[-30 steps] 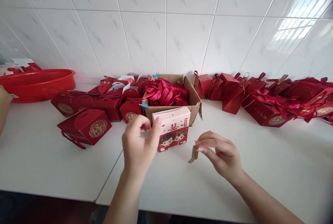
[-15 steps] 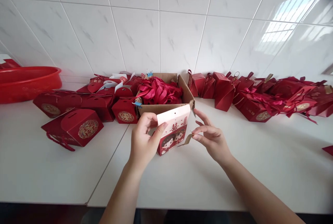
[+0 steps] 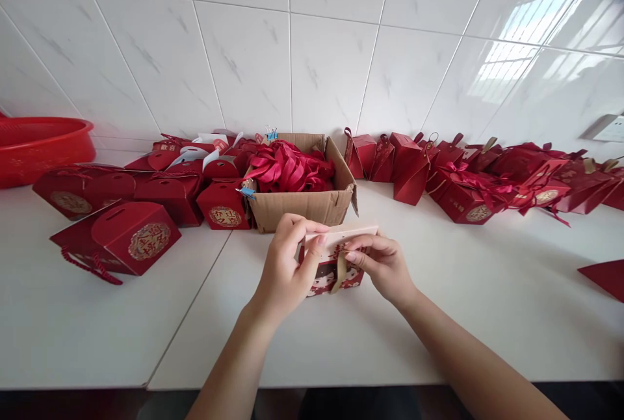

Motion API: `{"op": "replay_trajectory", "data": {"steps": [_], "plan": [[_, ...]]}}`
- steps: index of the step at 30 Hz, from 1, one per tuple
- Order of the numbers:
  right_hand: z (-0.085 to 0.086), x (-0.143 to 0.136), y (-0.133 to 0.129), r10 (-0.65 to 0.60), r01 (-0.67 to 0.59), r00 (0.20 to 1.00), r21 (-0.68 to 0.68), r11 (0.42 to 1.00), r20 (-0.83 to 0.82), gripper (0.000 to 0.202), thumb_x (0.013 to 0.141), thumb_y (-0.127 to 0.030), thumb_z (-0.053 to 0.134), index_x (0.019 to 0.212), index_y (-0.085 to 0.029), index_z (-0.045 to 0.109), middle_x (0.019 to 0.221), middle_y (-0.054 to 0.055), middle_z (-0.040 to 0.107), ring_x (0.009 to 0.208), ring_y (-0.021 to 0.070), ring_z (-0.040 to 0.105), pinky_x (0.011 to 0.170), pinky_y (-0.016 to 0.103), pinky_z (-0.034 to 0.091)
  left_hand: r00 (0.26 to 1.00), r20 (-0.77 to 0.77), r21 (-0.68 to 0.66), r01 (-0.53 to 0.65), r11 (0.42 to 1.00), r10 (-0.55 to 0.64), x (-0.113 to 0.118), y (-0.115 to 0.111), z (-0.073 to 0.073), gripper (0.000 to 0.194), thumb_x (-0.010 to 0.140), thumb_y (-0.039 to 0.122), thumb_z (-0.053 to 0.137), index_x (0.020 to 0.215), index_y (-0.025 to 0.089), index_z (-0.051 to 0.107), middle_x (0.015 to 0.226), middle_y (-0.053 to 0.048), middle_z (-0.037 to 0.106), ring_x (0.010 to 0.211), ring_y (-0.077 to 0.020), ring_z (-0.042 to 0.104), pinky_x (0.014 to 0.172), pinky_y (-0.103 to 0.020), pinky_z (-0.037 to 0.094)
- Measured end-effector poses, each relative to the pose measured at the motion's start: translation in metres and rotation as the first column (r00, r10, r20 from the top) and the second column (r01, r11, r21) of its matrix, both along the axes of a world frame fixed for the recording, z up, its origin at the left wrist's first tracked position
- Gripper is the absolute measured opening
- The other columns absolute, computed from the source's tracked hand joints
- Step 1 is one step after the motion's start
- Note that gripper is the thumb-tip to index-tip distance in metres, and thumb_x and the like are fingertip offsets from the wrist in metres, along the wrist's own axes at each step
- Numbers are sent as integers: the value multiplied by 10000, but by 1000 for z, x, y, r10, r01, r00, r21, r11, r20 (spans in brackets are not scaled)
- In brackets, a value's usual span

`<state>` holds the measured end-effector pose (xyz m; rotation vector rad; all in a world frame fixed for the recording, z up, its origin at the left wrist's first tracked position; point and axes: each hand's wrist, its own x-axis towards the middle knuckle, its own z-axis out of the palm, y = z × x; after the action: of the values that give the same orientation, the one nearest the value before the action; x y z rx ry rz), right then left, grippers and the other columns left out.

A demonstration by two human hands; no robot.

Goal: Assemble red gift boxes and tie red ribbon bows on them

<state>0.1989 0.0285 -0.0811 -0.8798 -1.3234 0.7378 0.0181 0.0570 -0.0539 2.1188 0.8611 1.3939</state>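
Note:
My left hand [image 3: 287,264] grips the top left edge of a red and white gift box [image 3: 319,280] printed with cartoon faces, thumb on the front panel. A short gold ribbon [image 3: 340,272] hangs down across the box's front. Its upper end is pinched between the thumb and index finger of my right hand [image 3: 380,264], close to the small hole near the box's top edge. The fingers cover part of the printed front. Just behind the gift box stands a cardboard box [image 3: 302,207] filled with dark pink ribbons [image 3: 290,168].
Several red gift boxes [image 3: 146,238] stand on the left, with a red basin [image 3: 46,147] beyond them. More red boxes [image 3: 412,170] line the wall on the right. A red pointed piece [image 3: 604,279] lies at the right edge of the white table [image 3: 439,329].
My right hand has brought the gold ribbon left, from beside the gift box to its front near the hole. The gift box now faces me more squarely. The view has shifted slightly right.

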Motion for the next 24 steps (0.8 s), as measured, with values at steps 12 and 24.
{"op": "replay_trajectory", "data": {"steps": [12, 24], "plan": [[1, 0, -5, 1, 0, 1000, 83, 997, -4, 98, 752, -210, 744, 772, -306, 744, 1182, 32, 511, 868, 152, 549, 766, 334, 493, 999, -25, -70, -27, 997, 25, 8, -4, -3, 97, 939, 259, 450, 949, 209, 532, 705, 23, 607, 543, -105, 552, 538, -215, 433], [1, -7, -7, -182, 172, 980, 114, 978, 80, 32, 751, -243, 742, 741, -273, 745, 1130, 56, 536, 935, 190, 549, 801, 359, 498, 998, -57, -72, -31, 997, 27, 8, -5, -1, 140, 935, 270, 461, 870, 199, 563, 719, 12, 624, 596, -112, 554, 522, -211, 392]]}}
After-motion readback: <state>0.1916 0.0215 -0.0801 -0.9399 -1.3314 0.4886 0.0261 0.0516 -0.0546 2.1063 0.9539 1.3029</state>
